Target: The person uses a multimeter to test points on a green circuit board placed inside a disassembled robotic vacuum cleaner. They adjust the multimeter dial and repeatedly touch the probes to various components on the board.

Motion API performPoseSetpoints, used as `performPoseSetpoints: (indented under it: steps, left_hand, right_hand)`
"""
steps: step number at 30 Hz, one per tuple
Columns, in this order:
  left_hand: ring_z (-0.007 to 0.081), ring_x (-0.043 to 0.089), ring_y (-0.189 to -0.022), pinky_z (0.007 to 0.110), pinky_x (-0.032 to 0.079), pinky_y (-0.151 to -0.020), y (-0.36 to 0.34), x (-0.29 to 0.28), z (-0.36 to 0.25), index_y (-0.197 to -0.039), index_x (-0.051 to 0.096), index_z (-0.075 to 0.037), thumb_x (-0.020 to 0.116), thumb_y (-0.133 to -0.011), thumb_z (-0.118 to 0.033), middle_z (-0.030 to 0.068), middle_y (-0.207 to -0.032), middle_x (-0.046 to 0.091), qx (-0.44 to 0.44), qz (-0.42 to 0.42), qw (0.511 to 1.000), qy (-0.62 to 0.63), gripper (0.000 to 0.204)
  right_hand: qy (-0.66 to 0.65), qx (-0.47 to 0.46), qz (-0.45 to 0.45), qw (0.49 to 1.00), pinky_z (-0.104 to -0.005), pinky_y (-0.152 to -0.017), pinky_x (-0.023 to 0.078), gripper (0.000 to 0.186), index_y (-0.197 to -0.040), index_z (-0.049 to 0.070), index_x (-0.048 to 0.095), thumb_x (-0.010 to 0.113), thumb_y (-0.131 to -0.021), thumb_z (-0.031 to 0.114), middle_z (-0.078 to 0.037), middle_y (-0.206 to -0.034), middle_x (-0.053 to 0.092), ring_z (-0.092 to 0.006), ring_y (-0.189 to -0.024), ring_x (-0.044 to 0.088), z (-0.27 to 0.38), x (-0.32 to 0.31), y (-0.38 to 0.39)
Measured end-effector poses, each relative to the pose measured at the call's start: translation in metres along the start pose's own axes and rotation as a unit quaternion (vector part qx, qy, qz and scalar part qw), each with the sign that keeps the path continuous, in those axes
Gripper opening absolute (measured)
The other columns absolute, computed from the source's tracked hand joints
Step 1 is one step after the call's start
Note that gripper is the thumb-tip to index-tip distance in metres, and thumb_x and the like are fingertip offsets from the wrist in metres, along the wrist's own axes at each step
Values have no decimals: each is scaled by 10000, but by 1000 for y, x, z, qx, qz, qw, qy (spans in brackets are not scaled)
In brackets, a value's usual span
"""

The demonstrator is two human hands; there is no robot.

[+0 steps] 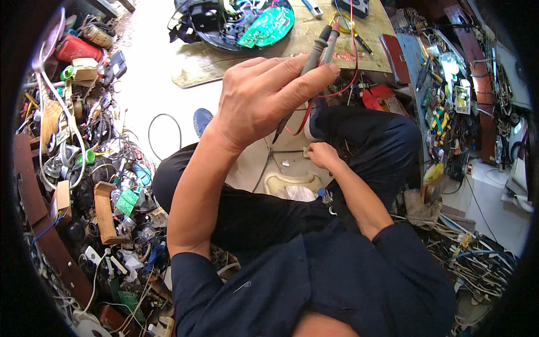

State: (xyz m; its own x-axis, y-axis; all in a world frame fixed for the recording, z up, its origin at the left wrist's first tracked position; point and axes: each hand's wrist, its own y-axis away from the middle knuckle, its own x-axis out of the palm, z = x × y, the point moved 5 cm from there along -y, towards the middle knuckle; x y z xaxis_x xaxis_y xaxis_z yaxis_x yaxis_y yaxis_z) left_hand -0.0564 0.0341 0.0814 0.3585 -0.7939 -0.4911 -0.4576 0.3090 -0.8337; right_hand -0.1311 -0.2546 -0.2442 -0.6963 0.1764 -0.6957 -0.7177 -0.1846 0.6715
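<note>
Grey test probes (317, 53) were gripped together in the closed fingers of the left hand (264, 98), raised before the counter's (314, 33) near edge; the right hand (321, 154) was curled shut, its contents indiscernible.

A worn wooden board (292, 42) carries a green circuit board (268, 27).

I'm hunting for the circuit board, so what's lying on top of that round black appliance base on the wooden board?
On the round black appliance base lies a green circuit board beside tangled coloured wires. Anything under the board is hidden.
</note>
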Motion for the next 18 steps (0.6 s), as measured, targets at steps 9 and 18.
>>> performPoseSetpoints:
  steps: [9, 18]
  left_hand:
    - [187, 714, -720, 308, 553, -634, 5, 30, 4, -1290, 728, -155, 747, -823, -143, 56, -1033, 769, -21, 86, 996, 12, 467]
    - [185, 730, -764, 295, 508, -597, 5, 63, 6, -1271, 733, -165, 771, -838, -125, 91, -1050, 770, -50, 168, 984, 33, 436]
  right_hand:
    - [-28, 200, 258, 945, -484, -1023, 532, 489, -1322, 60, 596, 732, -867, 177, -255, -1313, 673, -420, -1206, 654, -82, 178, -65]
    - [-245, 335, 78, 906, -432, -1165, 454, 1236, -1708, 134, 133, 902, -744, 216, -264, -1559, 514, -403, -1419, 529, -99, 214, -82]
